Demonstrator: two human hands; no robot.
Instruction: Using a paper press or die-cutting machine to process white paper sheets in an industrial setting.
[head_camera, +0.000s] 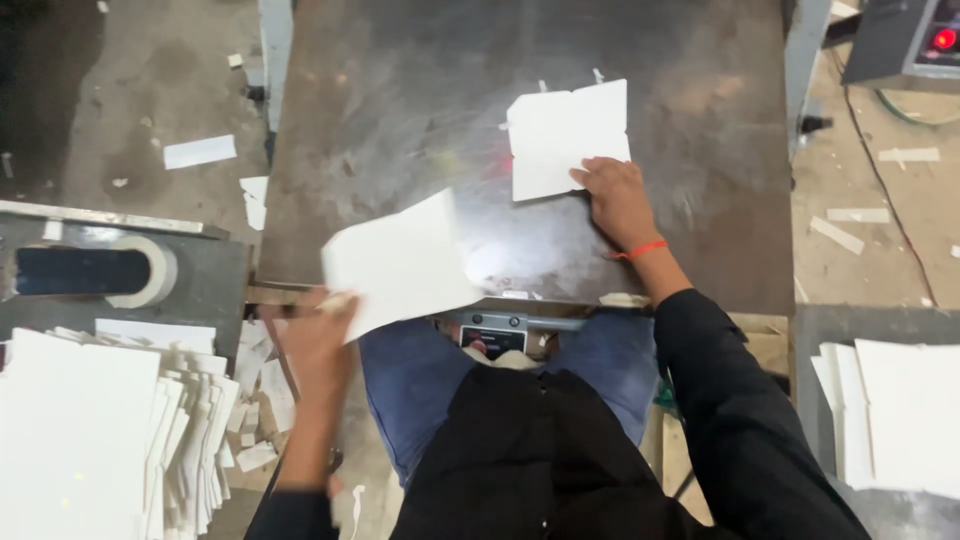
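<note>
Overhead light falls softly on my steel table (400, 100), throwing a pale glare patch near centre. The white sheets (400, 262) blow out, nearly featureless. My left hand (315, 335) smears with motion blur at 8 o'clock; a red lamp (944, 39) glows at 2 o'clock.

White card sheet (400, 265) and white die-cut blank (565, 140) on dark, scuffed grey metal table (400, 100); orange-red wristband (640, 250); seemingly blue trousers (410, 375).

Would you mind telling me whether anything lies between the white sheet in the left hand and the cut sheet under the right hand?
Nothing visible does. The left hand holds a white sheet; bare metal table separates it from the cut sheet under the right hand.
</note>
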